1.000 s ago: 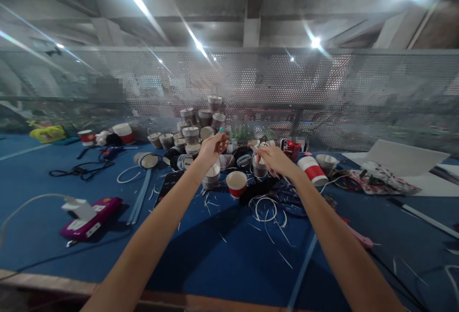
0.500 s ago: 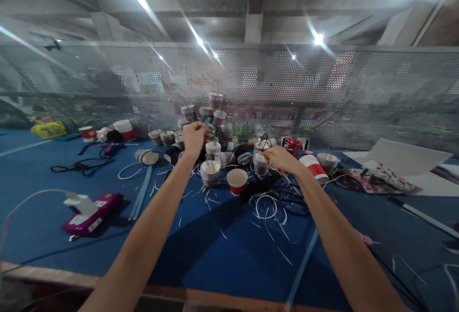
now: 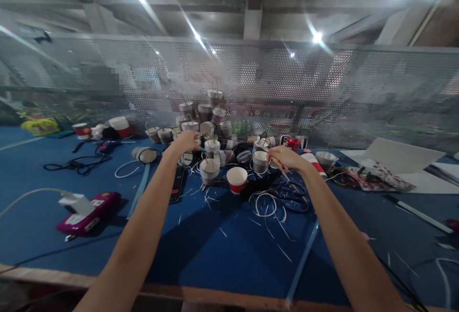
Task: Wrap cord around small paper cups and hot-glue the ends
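Note:
My left hand reaches over the cups with its fingers closed on a slim teal-tipped thing, mostly hidden by the fingers. Just right of it stands a small white cup, with a larger grey-wrapped paper cup in front. My right hand is pinched at the rim of another grey-wrapped cup. Whatever sits between those fingertips is too small to make out. Behind that cup is one with a dark wire handle. Between the hands, a red-and-white paper cup stands upright.
Stacked cups rise by the perforated metal screen. Blue-handled scissors, a white cord loop and scraps lie near my right arm. A phone and purple power strip lie left; a red can stands behind my right hand.
My left hand has lowered and moved left, with the teal tip now pointing right, low among the cups. The phone beside the left forearm shows more. My right hand stays by the same cup.

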`<state>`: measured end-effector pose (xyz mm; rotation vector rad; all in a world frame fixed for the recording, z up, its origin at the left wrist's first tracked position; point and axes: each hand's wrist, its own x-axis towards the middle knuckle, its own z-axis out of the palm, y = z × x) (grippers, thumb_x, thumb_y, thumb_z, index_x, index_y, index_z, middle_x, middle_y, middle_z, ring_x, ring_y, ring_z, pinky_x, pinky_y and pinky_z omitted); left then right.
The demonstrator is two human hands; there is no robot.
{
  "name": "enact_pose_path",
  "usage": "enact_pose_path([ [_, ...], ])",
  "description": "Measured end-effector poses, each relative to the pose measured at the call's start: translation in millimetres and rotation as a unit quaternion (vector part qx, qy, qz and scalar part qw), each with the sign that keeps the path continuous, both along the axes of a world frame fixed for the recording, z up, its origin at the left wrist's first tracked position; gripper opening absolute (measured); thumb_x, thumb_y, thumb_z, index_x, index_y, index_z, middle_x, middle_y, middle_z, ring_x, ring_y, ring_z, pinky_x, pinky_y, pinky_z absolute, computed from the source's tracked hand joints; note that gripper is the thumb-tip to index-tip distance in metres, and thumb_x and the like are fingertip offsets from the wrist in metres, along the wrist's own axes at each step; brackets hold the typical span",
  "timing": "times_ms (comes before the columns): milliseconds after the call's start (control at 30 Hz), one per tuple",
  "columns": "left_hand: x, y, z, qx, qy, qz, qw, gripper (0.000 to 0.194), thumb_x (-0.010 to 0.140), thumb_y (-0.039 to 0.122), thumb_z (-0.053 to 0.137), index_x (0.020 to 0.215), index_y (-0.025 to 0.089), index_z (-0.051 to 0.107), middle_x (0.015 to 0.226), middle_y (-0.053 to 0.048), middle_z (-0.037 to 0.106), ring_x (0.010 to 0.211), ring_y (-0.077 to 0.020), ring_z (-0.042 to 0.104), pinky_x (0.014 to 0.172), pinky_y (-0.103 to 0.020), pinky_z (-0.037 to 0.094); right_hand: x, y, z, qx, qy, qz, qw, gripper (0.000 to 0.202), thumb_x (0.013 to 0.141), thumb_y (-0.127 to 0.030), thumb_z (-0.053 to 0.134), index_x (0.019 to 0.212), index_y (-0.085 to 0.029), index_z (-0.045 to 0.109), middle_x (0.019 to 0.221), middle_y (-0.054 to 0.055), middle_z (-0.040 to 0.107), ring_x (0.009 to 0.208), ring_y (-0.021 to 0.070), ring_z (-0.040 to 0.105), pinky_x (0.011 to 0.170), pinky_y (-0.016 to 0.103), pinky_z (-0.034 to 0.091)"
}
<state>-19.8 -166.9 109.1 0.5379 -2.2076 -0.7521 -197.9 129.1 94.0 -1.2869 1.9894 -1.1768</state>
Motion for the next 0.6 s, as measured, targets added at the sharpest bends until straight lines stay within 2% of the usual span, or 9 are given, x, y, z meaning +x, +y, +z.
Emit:
enact_pose_path([
  [67, 0.7, 8.9, 7.4, -0.103, -0.116, 0.018, 0.988, 0.035, 0.041, 0.015, 0.072, 0.075, 0.019, 0.068, 0.067, -0.004, 0.066, 0.068, -0.0214, 0.061, 0.064, -0.027, 0.045, 0.0, -0.2, -1.0, 0.004, -0.008, 0.011, 1.000, 0.037, 0.083, -0.043, 0.041, 0.063, -0.015, 0.056, 0.028, -0.007, 0.038, 0.019, 0.0042, 0.027, 0.024, 0.017, 0.022],
  [133, 2.7, 20.9, 16.3, -0.167, -0.150, 0.025, 0.974, 0.034, 0.058, 0.025, 0.065, 0.091, 0.018, 0.067, 0.083, -0.007, 0.067, 0.080, -0.0227, 0.060, 0.072, -0.028, 0.044, -0.2, -1.2, -1.7, 0.000, -0.024, 0.019, 1.000, 0.037, 0.084, -0.041, 0.040, 0.065, -0.014, 0.057, 0.028, -0.007, 0.039, 0.019, 0.0035, 0.026, 0.024, 0.016, 0.020],
  [200, 3.1, 35.3, 24.1, -0.194, -0.102, 0.038, 0.975, 0.032, 0.071, 0.028, 0.054, 0.099, 0.016, 0.064, 0.093, -0.009, 0.066, 0.086, -0.0217, 0.059, 0.076, -0.028, 0.043, 1.1, -3.8, -2.1, -0.017, -0.057, 0.024, 0.998, 0.038, 0.086, -0.039, 0.039, 0.065, -0.013, 0.057, 0.028, -0.007, 0.039, 0.020, 0.0028, 0.026, 0.024, 0.015, 0.018],
  [267, 0.3, 50.4, 29.1, -0.196, -0.039, 0.053, 0.978, 0.029, 0.076, 0.028, 0.049, 0.096, 0.013, 0.063, 0.090, -0.010, 0.066, 0.084, -0.0197, 0.059, 0.076, -0.027, 0.042, 4.4, -8.2, -2.6, -0.049, -0.117, 0.011, 0.992, 0.037, 0.087, -0.037, 0.039, 0.064, -0.013, 0.056, 0.029, -0.007, 0.040, 0.021, 0.0026, 0.027, 0.025, 0.014, 0.019],
  [333, -5.7, 65.1, 30.5, -0.174, 0.000, 0.050, 0.984, 0.027, 0.077, 0.030, 0.049, 0.091, 0.012, 0.064, 0.084, -0.009, 0.066, 0.080, -0.0184, 0.058, 0.075, -0.027, 0.042, 9.3, -13.6, -3.6, -0.080, -0.198, -0.010, 0.977, 0.036, 0.088, -0.035, 0.039, 0.064, -0.014, 0.054, 0.032, -0.006, 0.044, 0.023, 0.0033, 0.032, 0.028, 0.014, 0.029],
  [400, -14.2, 79.5, 27.9, -0.094, 0.010, 0.011, 0.995, 0.028, 0.077, 0.036, 0.050, 0.085, 0.013, 0.064, 0.081, -0.006, 0.065, 0.077, -0.0172, 0.058, 0.072, -0.027, 0.044, 15.0, -19.0, -5.0, -0.090, -0.280, -0.009, 0.956, 0.034, 0.088, -0.034, 0.040, 0.066, -0.014, 0.055, 0.037, -0.004, 0.049, 0.029, 0.0046, 0.041, 0.039, 0.017, 0.044],
  [467, -23.8, 94.3, 22.0, 0.076, -0.007, -0.063, 0.995, 0.031, 0.077, 0.040, 0.049, 0.080, 0.013, 0.063, 0.080, -0.006, 0.066, 0.074, -0.0159, 0.059, 0.067, -0.026, 0.046, 21.1, -23.5, -6.8, -0.084, -0.339, 0.013, 0.937, 0.032, 0.087, -0.034, 0.041, 0.068, -0.014, 0.056, 0.041, -0.003, 0.052, 0.035, 0.0059, 0.046, 0.052, 0.023, 0.051],
  [533, -32.6, 109.3, 14.1, 0.268, -0.016, -0.135, 0.954, 0.032, 0.078, 0.041, 0.050, 0.079, 0.011, 0.063, 0.083, -0.009, 0.066, 0.072, -0.0148, 0.060, 0.066, -0.026, 0.048, 28.2, -27.2, -8.5, -0.083, -0.366, 0.041, 0.926, 0.031, 0.087, -0.033, 0.042, 0.068, -0.014, 0.057, 0.044, -0.002, 0.054, 0.037, 0.0063, 0.048, 0.057, 0.027, 0.053],
  [600, -39.1, 123.0, 6.1, 0.371, 0.008, -0.191, 0.909, 0.027, 0.077, 0.036, 0.054, 0.080, 0.010, 0.063, 0.085, -0.011, 0.067, 0.074, -0.0142, 0.061, 0.068, -0.027, 0.049, 37.0, -30.7, -9.7, -0.088, -0.367, 0.070, 0.923, 0.031, 0.087, -0.034, 0.043, 0.069, -0.013, 0.057, 0.045, -0.001, 0.056, 0.037, 0.0068, 0.049, 0.056, 0.027, 0.053],
])
